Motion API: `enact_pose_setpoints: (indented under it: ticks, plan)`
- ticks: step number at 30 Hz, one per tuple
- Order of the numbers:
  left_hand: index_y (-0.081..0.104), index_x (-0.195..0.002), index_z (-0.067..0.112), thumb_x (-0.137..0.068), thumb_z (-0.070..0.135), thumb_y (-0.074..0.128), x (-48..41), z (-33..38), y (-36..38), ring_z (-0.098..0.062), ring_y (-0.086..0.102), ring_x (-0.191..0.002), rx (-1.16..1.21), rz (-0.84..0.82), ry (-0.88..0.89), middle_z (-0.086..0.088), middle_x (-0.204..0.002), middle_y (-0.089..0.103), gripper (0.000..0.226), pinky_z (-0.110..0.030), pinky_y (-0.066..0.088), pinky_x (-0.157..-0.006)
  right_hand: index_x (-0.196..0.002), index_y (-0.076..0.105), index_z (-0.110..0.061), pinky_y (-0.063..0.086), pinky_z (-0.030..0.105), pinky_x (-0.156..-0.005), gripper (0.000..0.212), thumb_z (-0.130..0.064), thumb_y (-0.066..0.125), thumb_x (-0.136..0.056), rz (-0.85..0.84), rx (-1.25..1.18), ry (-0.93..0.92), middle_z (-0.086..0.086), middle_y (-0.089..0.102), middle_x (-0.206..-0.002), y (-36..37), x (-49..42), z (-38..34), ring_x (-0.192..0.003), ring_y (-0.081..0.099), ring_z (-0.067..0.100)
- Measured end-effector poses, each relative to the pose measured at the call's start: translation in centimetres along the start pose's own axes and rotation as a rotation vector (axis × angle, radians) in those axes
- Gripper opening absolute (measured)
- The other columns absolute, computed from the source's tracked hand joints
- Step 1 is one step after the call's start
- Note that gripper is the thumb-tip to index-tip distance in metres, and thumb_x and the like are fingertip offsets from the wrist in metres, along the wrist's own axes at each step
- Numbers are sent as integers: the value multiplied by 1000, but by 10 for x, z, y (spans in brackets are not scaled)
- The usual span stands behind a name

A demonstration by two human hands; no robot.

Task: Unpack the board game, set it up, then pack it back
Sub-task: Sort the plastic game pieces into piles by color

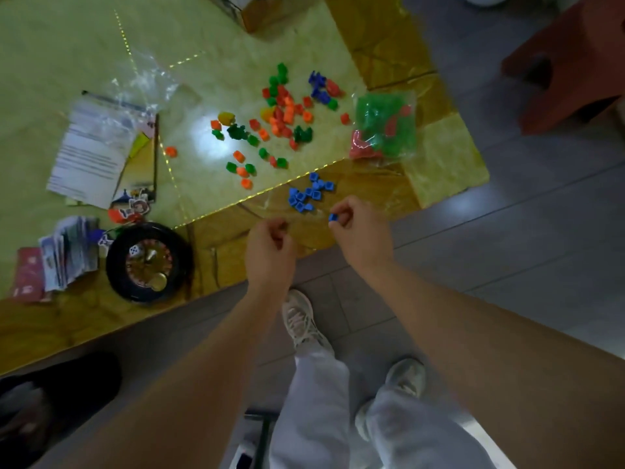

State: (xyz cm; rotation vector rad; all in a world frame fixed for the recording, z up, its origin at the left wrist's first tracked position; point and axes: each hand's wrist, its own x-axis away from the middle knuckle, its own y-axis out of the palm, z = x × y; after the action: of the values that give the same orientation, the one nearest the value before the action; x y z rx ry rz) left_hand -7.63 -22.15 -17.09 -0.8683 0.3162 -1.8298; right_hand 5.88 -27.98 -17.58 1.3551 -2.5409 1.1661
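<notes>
Right hand (358, 225) pinches one blue cube (333, 217) over the table (439, 170) near edge, just beside the blue cube pile (309, 192). Left hand (270, 245) curled at the edge; grasp unclear. Tiled floor (507, 231) right.

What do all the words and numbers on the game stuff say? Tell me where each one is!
No text here can be read word for word.
White instruction sheet: lines of print, too blurred to read.
Paper money stack: printing too blurred to read.
Red card: marks too blurred to read.
Roulette wheel: ring numbers too small to read.
White die in the wheel: dark dots, too small to count.
</notes>
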Motion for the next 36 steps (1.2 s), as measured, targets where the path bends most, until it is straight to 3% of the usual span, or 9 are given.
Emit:
enact_pose_setpoints:
  ticks: [5, 8, 10, 12, 17, 24, 29, 33, 36]
  plan:
    - [53, -132, 14, -89, 6, 52, -17, 12, 2, -26, 63, -83, 79, -85, 42, 1, -89, 60, 44, -45, 55, -77, -101, 59, -19, 48, 29, -67, 24, -9, 70, -82, 19, -8, 52, -13, 52, -74, 10, -14, -9, -70, 53, 8]
    - [51, -135, 14, -92, 6, 53, -22, 18, -3, -22, 63, -74, 168, -140, -49, 3, -88, 60, 44, -38, 57, -69, -110, 54, -17, 52, 34, -74, 37, -3, 67, -79, 87, 3, 81, -5, 55, -92, 2, -18, -15, -72, 53, 10]
    - [49, -134, 15, -93, 8, 54, -22, 24, -6, -16, 63, -74, 202, -169, -116, 1, -92, 62, 42, -32, 58, -66, -119, 51, -16, 50, 29, -77, 45, 0, 67, -79, 89, 8, 116, -1, 50, -111, -2, -21, -20, -69, 51, 5]
    - [50, -132, 15, -93, 9, 55, -27, 27, -6, -17, 64, -78, 178, -215, -111, 1, -93, 63, 39, -42, 59, -73, -125, 50, -15, 48, 25, -77, 49, 1, 66, -80, 18, -1, 131, 2, 47, -119, 0, -23, -31, -73, 53, 5]
    - [49, -132, 14, -91, 9, 56, -38, 33, -11, -19, 60, -78, 147, -244, -135, 5, -83, 59, 41, -49, 55, -82, -121, 54, -15, 50, 30, -82, 44, 0, 63, -81, 8, 24, 171, 2, 53, -108, 3, -33, -43, -88, 55, 15]
    - [57, -119, 19, -94, 13, 51, -57, 44, -32, -19, 59, -74, 22, -254, -91, 3, -81, 59, 26, -38, 48, -65, -110, 56, -17, 53, 37, -80, 27, -7, 59, -85, 68, 54, 162, 1, 58, -98, -17, -49, -53, -83, 56, 14]
    - [62, -112, 20, -95, 13, 49, -75, 70, -30, -15, 55, -75, -122, -264, 49, 4, -98, 59, 23, -26, 37, -59, -132, 47, -24, 56, 28, -64, 49, -6, 59, -88, 165, 159, -80, 3, 39, -131, -51, -72, -57, -80, 61, 12]
    - [62, -113, 21, -95, 14, 48, -92, 96, -14, -14, 55, -80, -169, -257, 83, 1, -100, 59, 23, -19, 36, -58, -135, 49, -17, 59, 34, -73, 42, -17, 57, -94, 21, 308, -54, 2, 28, -142, -71, -92, -39, -86, 61, 14]
    - [63, -112, 19, -94, 13, 49, -102, 113, -3, -15, 56, -80, -181, -241, 117, 1, -103, 59, 24, -26, 43, -67, -129, 53, -13, 58, 39, -76, 35, -14, 56, -94, -1, 366, -61, 5, 29, -142, -88, -111, -33, -101, 60, 23]
